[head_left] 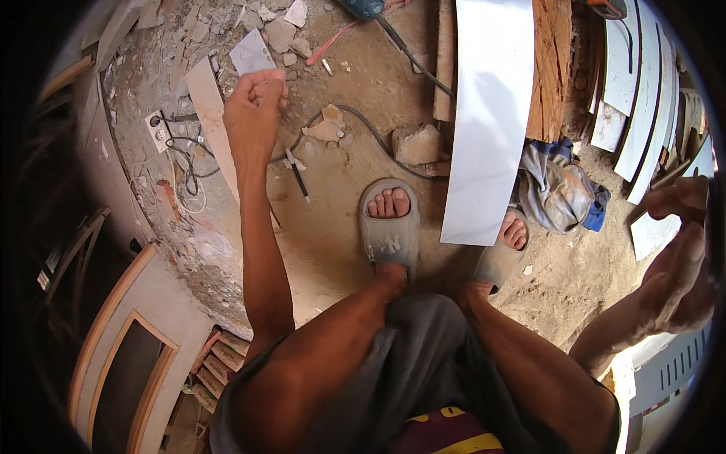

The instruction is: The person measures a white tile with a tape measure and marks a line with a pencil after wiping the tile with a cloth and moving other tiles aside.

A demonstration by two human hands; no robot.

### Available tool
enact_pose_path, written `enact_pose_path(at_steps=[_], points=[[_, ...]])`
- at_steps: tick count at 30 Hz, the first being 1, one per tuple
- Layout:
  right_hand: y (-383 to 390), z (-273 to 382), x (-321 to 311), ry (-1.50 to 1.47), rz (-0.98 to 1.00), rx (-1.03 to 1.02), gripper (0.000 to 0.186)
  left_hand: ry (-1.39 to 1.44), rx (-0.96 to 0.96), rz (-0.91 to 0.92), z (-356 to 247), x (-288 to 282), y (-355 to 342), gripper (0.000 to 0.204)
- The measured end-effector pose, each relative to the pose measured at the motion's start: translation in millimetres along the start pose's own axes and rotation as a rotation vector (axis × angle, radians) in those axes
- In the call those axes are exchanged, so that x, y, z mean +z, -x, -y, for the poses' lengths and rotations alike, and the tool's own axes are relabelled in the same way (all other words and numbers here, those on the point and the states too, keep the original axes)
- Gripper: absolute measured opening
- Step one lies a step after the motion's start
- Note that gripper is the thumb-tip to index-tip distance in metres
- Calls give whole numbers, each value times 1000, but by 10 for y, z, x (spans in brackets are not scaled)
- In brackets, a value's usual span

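My left hand [255, 106] is loosely curled, its fingertips tucked so that I can't tell whether they hold anything; it covers the lower edge of a pale offcut [251, 51]. A blue tool [363, 7] is cut off above. The long white board [488, 129] runs past the top edge and partly hides my right foot [513, 231]. My right hand [677, 265], fingers bent, blurs into the dark rim, its grip unclear.

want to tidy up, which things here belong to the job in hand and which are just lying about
Probably the job's: long white panel; pen-like stick; corded tool.
Probably just lying about: crumpled cloth; rubble chunk.
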State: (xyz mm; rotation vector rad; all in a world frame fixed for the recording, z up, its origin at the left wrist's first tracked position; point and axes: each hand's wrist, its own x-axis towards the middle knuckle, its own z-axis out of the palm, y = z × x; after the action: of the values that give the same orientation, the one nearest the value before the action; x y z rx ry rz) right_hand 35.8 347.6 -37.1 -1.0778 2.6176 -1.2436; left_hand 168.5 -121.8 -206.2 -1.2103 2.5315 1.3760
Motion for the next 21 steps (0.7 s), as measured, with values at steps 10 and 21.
enact_pose_path(at_steps=[10, 21], points=[[217, 158, 1249, -351, 240, 430, 18, -222, -91, -150, 1375, -189, 826, 23], [521, 499, 1861, -670, 388, 563, 30, 525, -216, 231, 149, 128, 1094, 31]])
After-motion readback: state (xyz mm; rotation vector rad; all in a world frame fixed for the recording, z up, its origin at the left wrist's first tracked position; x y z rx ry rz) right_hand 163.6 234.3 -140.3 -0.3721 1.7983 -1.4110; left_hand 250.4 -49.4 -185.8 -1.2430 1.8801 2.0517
